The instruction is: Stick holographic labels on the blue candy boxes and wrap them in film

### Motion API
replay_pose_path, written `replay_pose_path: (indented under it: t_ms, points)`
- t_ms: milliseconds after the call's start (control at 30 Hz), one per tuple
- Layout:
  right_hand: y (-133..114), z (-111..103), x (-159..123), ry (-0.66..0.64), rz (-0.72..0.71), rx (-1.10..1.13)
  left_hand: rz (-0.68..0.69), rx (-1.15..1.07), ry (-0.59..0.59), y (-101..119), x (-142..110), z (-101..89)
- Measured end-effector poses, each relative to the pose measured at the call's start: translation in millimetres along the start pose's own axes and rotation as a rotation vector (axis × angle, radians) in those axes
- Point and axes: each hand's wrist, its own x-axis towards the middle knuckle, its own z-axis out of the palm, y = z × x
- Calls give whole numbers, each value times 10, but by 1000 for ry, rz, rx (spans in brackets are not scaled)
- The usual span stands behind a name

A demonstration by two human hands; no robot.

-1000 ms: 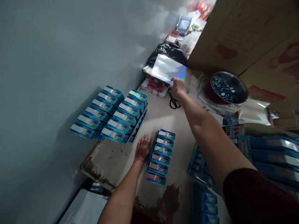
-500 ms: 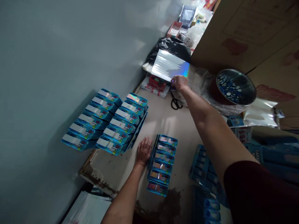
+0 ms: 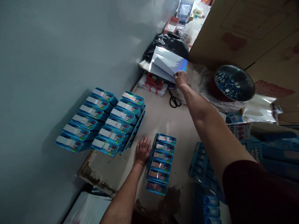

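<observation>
My right hand [image 3: 181,79] is closed on the near corner of a shiny silver sheet [image 3: 163,69], whose edge curls up off a stack of similar holographic sheets [image 3: 174,61]. Flat on the table lies my left hand [image 3: 143,150], fingers apart and holding nothing. Beside it, on the right, stands a row of blue boxes [image 3: 161,166] with printed tops. Two longer rows of like blue boxes [image 3: 109,133] with silvery strips on top are to its left, near the wall. Black-handled scissors [image 3: 174,102] rest just below my right hand.
A red tape dispenser [image 3: 154,81] sits by the sheets, with a black plastic bag [image 3: 169,43] behind. At right are a metal bowl [image 3: 234,83] of small blue and white pieces, a large cardboard box [image 3: 247,34] and more blue packs [image 3: 203,161]. The table's left edge borders the wall.
My right hand has lifted the near edge of the top silver sheet, which now bends up from the stack. The left hand stays flat in place. The view has shifted slightly.
</observation>
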Motion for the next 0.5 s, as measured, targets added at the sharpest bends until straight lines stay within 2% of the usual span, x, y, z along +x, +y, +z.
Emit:
replay_pose_path:
  t_ms: [133,233,300,367,500]
  points:
    - [-141,-211,-101,157,41,35,-4,-48,-39,-23,43,-33]
    - [-319,-442,-418,229,30,122,-24,-111,-106,-36,62,-77]
    - [-436,-614,-805,251,44,201,-52,-176,-156,-40,72,-117]
    - [-520,-790,-1320,289,35,220,-104,-248,-197,-42,101,-170]
    - [-542,-1163,-2612,371,-92,125,-275,-448,-225,-16,276,-342]
